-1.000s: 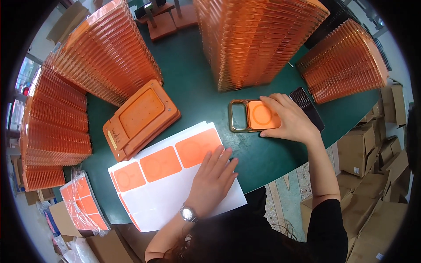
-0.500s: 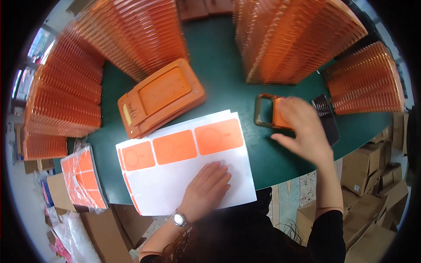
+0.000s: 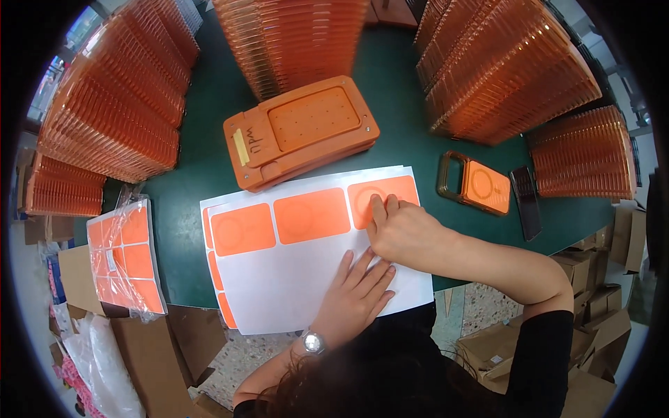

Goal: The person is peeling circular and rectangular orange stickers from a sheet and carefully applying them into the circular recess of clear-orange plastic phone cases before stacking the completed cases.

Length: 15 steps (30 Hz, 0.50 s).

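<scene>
A stack of white sticker sheets [image 3: 306, 292] lies at the table's front edge, its top row bearing three large orange stickers [image 3: 311, 214]. My left hand [image 3: 359, 289] rests flat on the white lower part with its fingers spread. At the rightmost orange sticker [image 3: 359, 202], my right hand [image 3: 411, 233] is closed, its bent fingertips on the sticker; the hand hides the lower right part of that sticker, and the thumb is mostly hidden. To the right lies a phone-case-like frame [image 3: 451, 174] with an orange sticker panel [image 3: 484, 187], touched by neither hand.
An orange moulded fixture [image 3: 300, 132] sits behind the sheets. Tall stacks of orange translucent cases [image 3: 502, 76] ring the table's far side. A dark phone [image 3: 526, 202] lies at right, a bagged sticker pack [image 3: 127, 258] at left. Cardboard boxes [image 3: 592, 279] stand below.
My right hand has left the case-like frame at the right and moved left onto the rightmost orange sticker. My left hand stays on the sheet. The whole view has shifted a little.
</scene>
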Each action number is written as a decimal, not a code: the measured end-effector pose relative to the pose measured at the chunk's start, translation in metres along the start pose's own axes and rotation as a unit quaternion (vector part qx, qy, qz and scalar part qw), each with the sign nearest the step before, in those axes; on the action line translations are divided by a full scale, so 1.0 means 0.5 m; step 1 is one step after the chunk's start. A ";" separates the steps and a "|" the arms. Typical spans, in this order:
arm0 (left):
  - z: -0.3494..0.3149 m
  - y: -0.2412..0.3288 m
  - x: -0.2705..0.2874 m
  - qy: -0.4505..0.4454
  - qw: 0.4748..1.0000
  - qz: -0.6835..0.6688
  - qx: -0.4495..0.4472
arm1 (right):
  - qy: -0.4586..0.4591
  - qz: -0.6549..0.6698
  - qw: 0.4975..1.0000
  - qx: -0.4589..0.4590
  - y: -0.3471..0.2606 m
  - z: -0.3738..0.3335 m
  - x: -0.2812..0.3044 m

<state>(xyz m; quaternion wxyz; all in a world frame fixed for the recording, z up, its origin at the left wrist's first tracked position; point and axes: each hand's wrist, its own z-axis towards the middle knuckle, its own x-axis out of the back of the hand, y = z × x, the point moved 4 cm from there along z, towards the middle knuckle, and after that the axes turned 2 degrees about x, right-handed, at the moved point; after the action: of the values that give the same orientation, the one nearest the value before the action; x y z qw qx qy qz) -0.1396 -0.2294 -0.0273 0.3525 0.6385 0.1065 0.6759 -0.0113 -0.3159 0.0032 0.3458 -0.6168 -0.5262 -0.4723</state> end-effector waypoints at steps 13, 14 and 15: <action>0.006 -0.002 0.008 0.022 0.999 -0.005 -0.024 | 0.161 0.134 0.974 -0.091 0.040 -0.034 -0.013; 0.006 -0.004 0.007 0.018 1.000 -0.007 -0.021 | 0.197 0.199 0.950 -0.137 0.062 -0.037 0.003; 0.007 -0.006 0.007 0.013 1.000 -0.008 -0.018 | 0.232 0.262 0.919 -0.180 0.086 -0.041 0.020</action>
<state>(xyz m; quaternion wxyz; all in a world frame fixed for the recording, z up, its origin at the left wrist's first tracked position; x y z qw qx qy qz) -0.1351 -0.2260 -0.0260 0.3676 0.6222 0.1040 0.6833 0.0262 -0.3407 0.0223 0.4523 -0.6576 -0.1571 -0.5816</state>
